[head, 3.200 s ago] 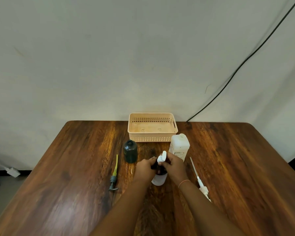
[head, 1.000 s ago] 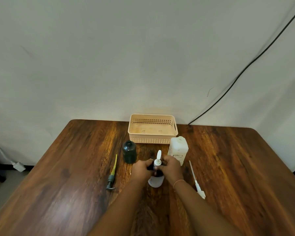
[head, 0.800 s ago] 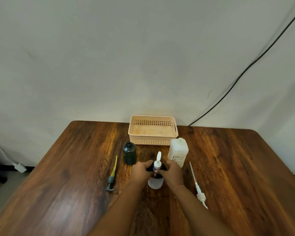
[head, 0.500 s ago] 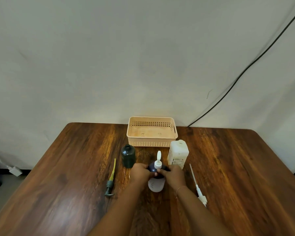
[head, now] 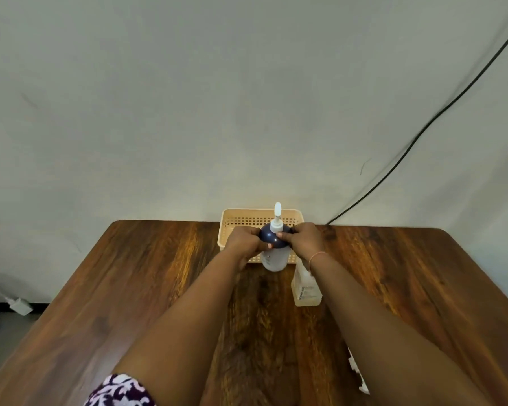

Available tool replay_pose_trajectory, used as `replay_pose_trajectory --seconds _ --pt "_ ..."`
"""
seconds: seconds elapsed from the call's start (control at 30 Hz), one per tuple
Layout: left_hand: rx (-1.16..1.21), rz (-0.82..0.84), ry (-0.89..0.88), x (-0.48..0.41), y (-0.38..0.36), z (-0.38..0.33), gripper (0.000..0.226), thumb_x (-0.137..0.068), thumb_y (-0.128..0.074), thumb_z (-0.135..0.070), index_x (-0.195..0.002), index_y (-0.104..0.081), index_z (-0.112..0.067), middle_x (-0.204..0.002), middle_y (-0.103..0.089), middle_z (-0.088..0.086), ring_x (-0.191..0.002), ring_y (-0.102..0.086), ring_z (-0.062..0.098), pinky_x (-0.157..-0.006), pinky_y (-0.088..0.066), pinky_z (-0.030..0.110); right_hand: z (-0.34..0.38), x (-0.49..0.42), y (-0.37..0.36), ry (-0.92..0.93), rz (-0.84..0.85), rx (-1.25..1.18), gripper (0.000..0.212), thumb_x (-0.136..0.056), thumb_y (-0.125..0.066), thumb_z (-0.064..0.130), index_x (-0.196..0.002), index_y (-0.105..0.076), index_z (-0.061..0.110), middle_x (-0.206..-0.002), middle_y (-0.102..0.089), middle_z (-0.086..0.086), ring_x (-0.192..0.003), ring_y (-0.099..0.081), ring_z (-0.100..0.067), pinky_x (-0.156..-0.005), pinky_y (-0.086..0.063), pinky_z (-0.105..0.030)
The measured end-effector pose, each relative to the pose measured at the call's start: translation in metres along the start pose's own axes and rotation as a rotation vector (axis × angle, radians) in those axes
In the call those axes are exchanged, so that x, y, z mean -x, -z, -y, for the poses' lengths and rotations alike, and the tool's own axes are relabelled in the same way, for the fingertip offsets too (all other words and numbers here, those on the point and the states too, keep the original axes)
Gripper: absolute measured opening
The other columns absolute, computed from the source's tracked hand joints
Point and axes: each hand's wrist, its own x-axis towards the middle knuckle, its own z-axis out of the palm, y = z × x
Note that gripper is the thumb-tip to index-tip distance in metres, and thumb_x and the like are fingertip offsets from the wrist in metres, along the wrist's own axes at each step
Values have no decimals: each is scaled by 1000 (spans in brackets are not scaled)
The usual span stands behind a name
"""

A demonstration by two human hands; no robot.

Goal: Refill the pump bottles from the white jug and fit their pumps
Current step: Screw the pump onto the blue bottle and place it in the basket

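Dark-shouldered pump bottle (head: 273, 247) between fingers (head: 282, 236)

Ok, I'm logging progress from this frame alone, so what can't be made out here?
Head view:
- Pump bottle: left hand and right hand cover its sides; whether it rests in the basket or hangs above it is unclear.
- White jug: top hidden behind the right forearm; label print too small.
- Loose white pump: mostly behind the right forearm.
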Motion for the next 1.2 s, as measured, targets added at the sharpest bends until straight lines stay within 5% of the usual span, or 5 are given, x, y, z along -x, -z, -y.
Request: replay_pose_trajectory --seconds 0.13,0.6,0.83,1.0,1.2 --pt "13 21 -10 -23 0 -10 48 -77 -57 16 -123 -59 2 -122 -62 19 -116 -56 34 -103 -46 47 8 -27 0 -13 2 -25 35 -80 -69 21 -104 -64 -4 -104 -68 -20 -94 -62 -33 -82 -50 -37" --pt "159 89 -19 -102 -13 -11 57 -78 -41 25 -129 -53 4 -128 -58 20 -112 -53 29 -93 -47 33 -9 -108 -4 16 18 22 28 -82 -67 20 -97 -66 -4 -99 -68 -21 -92 -61 -33 -78 -47 -37" --pt "92 115 10 -123 -30 11 67 -78 -39 23 -139 -41 -5 -139 -48 15 -128 -42 31 -110 -34 40 -31 -123 -21 -33 41 -5 35 -85 -63 15 -114 -61 -4 -115 -64 -22 -105 -58 -36 -94 -46 -43" --pt "122 111 15 -127 -37 27 73 -76 -35 23 -142 -37 -9 -140 -45 15 -120 -41 24 -97 -31 32 -40 -127 -32 -76 52 21 33 -86 -62 15 -113 -60 -4 -114 -64 -22 -106 -58 -36 -90 -45 -39" --pt "122 88 26 -130 -40 40 65 -80 -33 21 -138 -42 -6 -135 -51 17 -115 -45 23 -103 -34 34 -48 -131 -39 -105 109 121 30 -88 -59 16 -113 -60 0 -114 -64 -20 -106 -58 -33 -93 -45 -40"
